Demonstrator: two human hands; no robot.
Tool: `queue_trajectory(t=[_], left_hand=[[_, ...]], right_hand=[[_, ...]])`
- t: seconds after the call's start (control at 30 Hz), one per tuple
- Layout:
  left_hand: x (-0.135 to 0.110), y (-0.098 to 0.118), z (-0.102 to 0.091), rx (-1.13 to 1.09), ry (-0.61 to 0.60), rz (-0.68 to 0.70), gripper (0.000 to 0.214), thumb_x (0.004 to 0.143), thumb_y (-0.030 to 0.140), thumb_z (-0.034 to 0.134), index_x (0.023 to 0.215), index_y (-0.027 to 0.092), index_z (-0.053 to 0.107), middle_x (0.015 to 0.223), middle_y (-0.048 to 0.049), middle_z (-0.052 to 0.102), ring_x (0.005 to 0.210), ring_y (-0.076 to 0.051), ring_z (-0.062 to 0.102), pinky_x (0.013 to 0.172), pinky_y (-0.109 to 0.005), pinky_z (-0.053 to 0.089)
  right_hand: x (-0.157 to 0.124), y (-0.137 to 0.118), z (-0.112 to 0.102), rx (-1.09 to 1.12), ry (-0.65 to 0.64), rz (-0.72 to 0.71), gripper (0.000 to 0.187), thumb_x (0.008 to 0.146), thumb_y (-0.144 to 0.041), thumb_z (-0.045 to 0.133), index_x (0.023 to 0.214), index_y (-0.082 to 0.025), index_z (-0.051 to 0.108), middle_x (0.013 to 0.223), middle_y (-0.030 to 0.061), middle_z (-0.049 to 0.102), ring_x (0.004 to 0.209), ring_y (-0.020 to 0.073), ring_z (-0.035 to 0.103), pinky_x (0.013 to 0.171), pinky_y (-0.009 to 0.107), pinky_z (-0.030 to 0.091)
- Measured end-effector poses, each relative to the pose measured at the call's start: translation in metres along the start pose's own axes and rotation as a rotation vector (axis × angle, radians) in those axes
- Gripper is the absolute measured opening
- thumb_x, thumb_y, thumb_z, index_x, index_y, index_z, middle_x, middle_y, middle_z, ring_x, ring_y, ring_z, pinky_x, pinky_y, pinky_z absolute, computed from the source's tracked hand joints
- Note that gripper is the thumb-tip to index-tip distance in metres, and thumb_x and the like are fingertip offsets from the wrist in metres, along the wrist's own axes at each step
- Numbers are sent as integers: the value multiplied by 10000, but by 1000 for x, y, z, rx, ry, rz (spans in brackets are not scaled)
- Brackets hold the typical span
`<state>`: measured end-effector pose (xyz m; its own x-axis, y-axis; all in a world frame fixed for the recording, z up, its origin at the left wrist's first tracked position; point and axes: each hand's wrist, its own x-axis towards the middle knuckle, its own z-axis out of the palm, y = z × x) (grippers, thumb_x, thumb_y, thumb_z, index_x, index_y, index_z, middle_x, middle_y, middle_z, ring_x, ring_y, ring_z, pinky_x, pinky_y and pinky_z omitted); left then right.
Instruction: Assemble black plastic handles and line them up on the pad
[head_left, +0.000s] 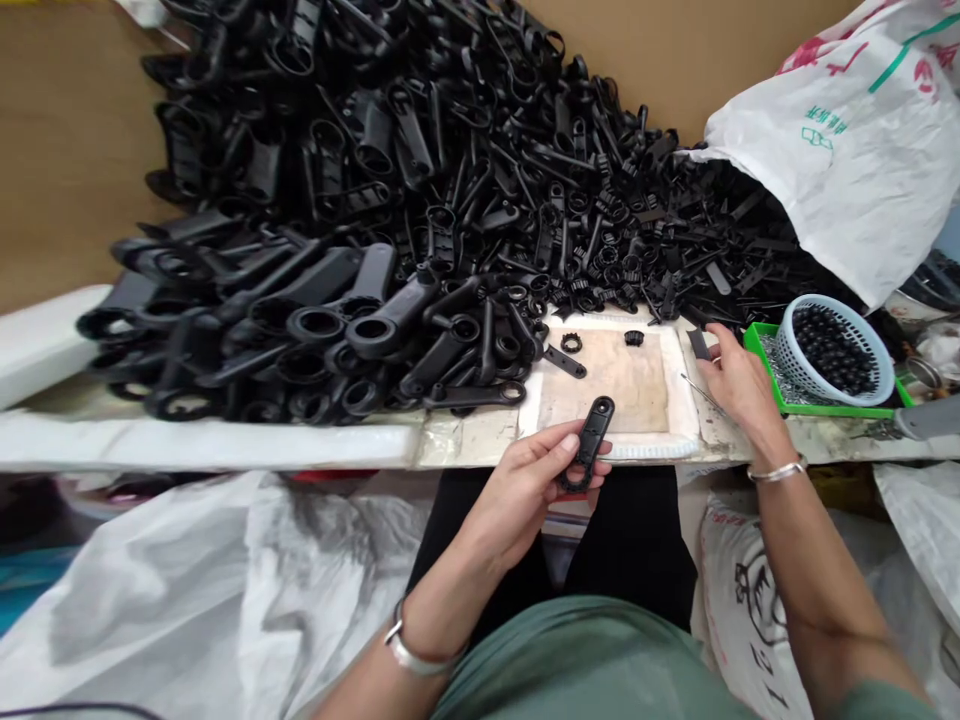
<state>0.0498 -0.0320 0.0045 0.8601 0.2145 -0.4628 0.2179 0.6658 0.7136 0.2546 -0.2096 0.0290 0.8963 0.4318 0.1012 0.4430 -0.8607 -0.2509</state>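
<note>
My left hand (536, 485) is closed on a black plastic handle piece (595, 432), its ring end down in my fingers and its narrow end up, over the mat's near edge. At the mat's right side my right hand (739, 385) pinches a small flat black plastic strip (697, 344). A thin metal rod (703, 393) slants out beside that hand; whether my fingers grip it too is hidden. On the cloth mat (630, 390) lie a toothed black ring (571, 343), a second small black ring part (634, 338) and a flat black strip with holes (565, 362).
Black handle pieces (397, 300) are heaped at the left and back, with smaller black parts (697, 230) behind the mat. A white sack (840, 140) spills at back right. A blue basket (874, 372) of black balls rests on a green tray (769, 345) with small metal pieces.
</note>
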Motion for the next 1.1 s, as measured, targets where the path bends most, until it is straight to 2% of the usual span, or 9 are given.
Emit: queue_trajectory(t=[0.1,0.2,0.37,0.47,0.6,0.7,0.8,0.97,1.1], left_hand=[[1,0,-3,-29,-1,39,473,652,356,900,1024,99,760,898,-118,776,693,-155,696,669,-243,565],[2,0,-2,-55,17,42,389,703,282,861,1028,98,752,911,-117,777,688,-159,703,684,-261,580],[-1,-1,0,-100,59,35,345,744,201,812,1067,103,742,949,-123,781,746,-179,726,747,-293,598],[-4,-1,-3,-117,83,49,323,759,183,795,1068,104,741,951,-123,782,771,-184,729,766,-300,596],[-4,-1,-8,-139,99,74,348,765,179,789,1098,101,728,970,-132,781,815,-189,734,798,-303,585],[-2,-3,-10,-168,71,84,351,769,179,785,1106,103,728,984,-136,778,837,-190,729,813,-308,569],[2,-5,-10,-178,7,93,282,802,172,747,1075,100,747,988,-137,774,835,-170,715,795,-278,537],[6,-5,-11,-238,-57,99,221,849,174,699,1056,110,745,1011,-147,771,852,-189,728,813,-298,512],[5,-6,-13,-249,-86,115,221,848,198,708,1052,118,743,1008,-145,771,866,-196,728,787,-286,495]], right_hand=[[-22,1,-10,68,-63,-317,351,955,-138,496,1248,-228,665,1126,72,709,1022,257,648,881,362,490],[-33,-10,-17,40,-207,-597,364,957,-69,448,1079,-253,737,1101,63,670,1058,227,598,902,332,476],[-15,-38,-6,-43,-385,-774,375,841,34,469,914,-222,733,1053,66,624,1007,236,549,884,350,474],[-3,-49,7,-37,-390,-778,336,864,15,456,868,-203,712,1009,76,609,1014,247,540,871,346,482],[-9,-45,15,71,-302,-743,332,944,-48,412,1033,-200,694,1127,82,600,1083,233,559,921,336,484],[-28,-36,15,108,-107,-560,241,986,-186,494,1151,-165,668,1173,120,606,1074,262,595,936,369,487],[-46,-35,20,62,3,-402,270,983,-281,548,1186,-144,662,1058,125,650,976,293,634,866,397,505],[-57,-50,33,-5,32,-312,308,940,-298,564,1171,-119,663,931,134,686,868,322,641,771,426,510],[-51,-48,38,183,35,-225,343,866,-302,586,1143,-133,698,905,121,702,820,293,647,804,453,516]])
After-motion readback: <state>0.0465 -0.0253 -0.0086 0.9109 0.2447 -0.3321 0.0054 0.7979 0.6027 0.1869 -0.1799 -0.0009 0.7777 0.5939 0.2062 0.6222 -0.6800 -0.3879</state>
